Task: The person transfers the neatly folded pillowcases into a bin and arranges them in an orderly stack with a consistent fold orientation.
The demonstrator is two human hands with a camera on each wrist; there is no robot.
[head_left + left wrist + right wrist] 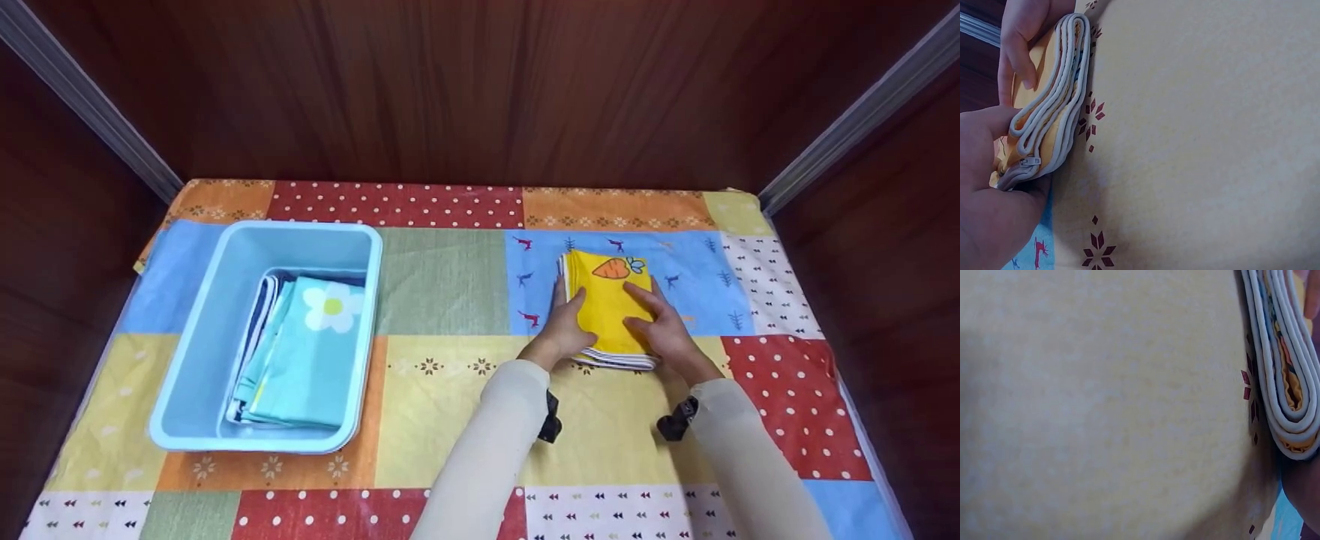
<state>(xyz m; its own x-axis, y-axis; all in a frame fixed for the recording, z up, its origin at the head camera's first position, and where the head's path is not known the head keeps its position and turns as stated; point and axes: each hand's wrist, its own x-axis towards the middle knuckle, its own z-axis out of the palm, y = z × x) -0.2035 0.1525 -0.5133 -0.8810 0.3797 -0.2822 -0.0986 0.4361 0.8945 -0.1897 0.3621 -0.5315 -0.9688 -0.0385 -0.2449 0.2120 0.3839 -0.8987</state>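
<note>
A yellow pillowcase (609, 311) with a carrot print lies folded into a thick rectangle at the right of the cloth-covered surface. Its stacked layers have pale piped edges, and a small zipper pull (1030, 161) shows at one corner in the left wrist view. My left hand (564, 330) grips the left side, thumb on top and the other fingers partly hidden beneath. On the opposite side my right hand (670, 334) holds the right edge, with its thumb and a finger over the top face. Only a little of that hand (1304, 492) appears in the right wrist view.
A light blue plastic bin (187, 352) stands at the left, holding folded fabric, including a turquoise piece (311, 371) with a white flower. Patchwork cloth (442, 281) covers the surface. Dark wood-look panels (450, 90) enclose the back and both sides.
</note>
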